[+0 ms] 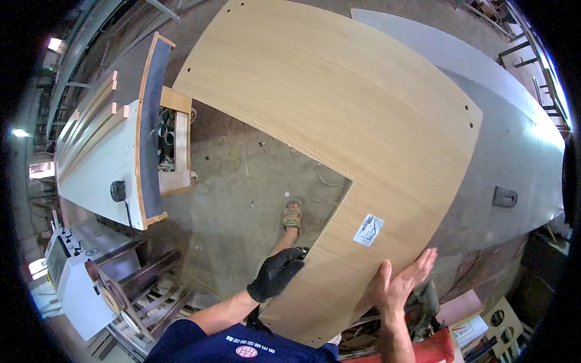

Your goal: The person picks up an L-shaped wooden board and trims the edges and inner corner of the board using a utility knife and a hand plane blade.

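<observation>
A large L-shaped wood-grain panel spans the middle of the view, its narrow end close to my body. Small dark holes show near its corners, and a white printed label is stuck on the narrow part. My left hand, in a black glove, is closed on the panel's inner edge; its fingertips are partly hidden. My bare right hand is at the opposite edge, fingers stretched out and thumb apart. The palm side faces the edge, and whether it touches is hard to tell.
A large grey-white board lies at the right with a dark rectangular object on it. On the left, a white-topped workbench carries wooden strips and a black device. Wooden offcuts stand at lower right.
</observation>
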`<state>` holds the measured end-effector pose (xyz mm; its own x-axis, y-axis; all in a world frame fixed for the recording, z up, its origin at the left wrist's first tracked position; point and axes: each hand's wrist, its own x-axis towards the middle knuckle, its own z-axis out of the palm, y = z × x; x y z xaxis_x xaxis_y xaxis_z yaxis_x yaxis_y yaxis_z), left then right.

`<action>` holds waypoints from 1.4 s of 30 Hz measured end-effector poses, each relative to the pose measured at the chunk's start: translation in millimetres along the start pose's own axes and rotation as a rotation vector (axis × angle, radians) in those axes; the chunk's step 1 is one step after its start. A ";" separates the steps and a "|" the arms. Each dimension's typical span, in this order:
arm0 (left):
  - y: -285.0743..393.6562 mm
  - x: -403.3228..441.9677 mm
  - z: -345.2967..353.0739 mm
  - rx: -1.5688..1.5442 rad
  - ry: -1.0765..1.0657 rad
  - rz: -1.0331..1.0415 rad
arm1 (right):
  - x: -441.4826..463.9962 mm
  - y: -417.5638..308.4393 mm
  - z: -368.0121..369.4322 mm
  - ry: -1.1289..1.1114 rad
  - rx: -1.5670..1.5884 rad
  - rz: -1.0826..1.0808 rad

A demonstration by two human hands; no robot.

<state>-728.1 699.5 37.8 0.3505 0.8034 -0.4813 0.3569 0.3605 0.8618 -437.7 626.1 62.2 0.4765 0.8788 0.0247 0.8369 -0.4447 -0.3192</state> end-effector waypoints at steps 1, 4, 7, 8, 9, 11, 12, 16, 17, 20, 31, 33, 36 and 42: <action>1.1 0.2 1.2 -0.024 -0.012 0.006 | 14.6 2.7 -6.0 0.027 -0.045 -0.053; -10.8 5.4 7.7 0.078 0.000 0.045 | 119.7 8.4 -15.8 0.078 -0.116 -0.256; -11.0 6.8 12.3 0.068 0.018 0.080 | 177.3 1.3 -22.4 0.053 -0.264 -0.307; -8.9 6.2 12.2 0.089 -0.007 0.047 | 186.2 -1.1 -23.8 0.034 -0.330 -0.310; -4.7 4.1 11.8 0.109 -0.027 0.013 | 194.6 -2.2 -21.8 0.000 -0.322 -0.275; 4.1 5.4 10.5 0.091 -0.030 -0.019 | 214.2 -5.0 -15.8 -0.048 -0.291 -0.208; 8.5 5.1 11.8 0.048 -0.015 -0.027 | 227.6 -3.4 -7.9 0.015 -0.253 -0.241; 13.5 7.0 7.6 0.019 -0.064 -0.062 | 255.7 4.2 8.6 0.150 -0.186 -0.336; 9.2 7.6 7.5 -0.044 -0.042 -0.081 | 256.3 6.0 9.4 0.141 -0.185 -0.343; -18.1 36.6 -1.1 -0.251 0.121 -0.006 | 258.9 8.2 11.3 0.117 -0.209 -0.332; 63.8 196.3 -45.9 0.611 0.943 0.701 | 256.3 6.6 14.4 0.092 -0.211 -0.344; 57.4 193.3 -26.0 0.656 0.852 0.666 | 258.1 6.6 15.4 0.101 -0.208 -0.348; 62.2 169.1 18.4 0.600 0.259 0.583 | 257.4 9.9 17.2 0.100 -0.214 -0.354; 79.4 157.1 10.8 0.500 0.161 0.756 | 258.1 11.2 15.7 0.100 -0.207 -0.368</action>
<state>-635.3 849.3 28.8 0.5315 0.8116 0.2424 0.4278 -0.5042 0.7502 -309.6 850.7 50.1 0.1515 0.9687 0.1967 0.9874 -0.1391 -0.0756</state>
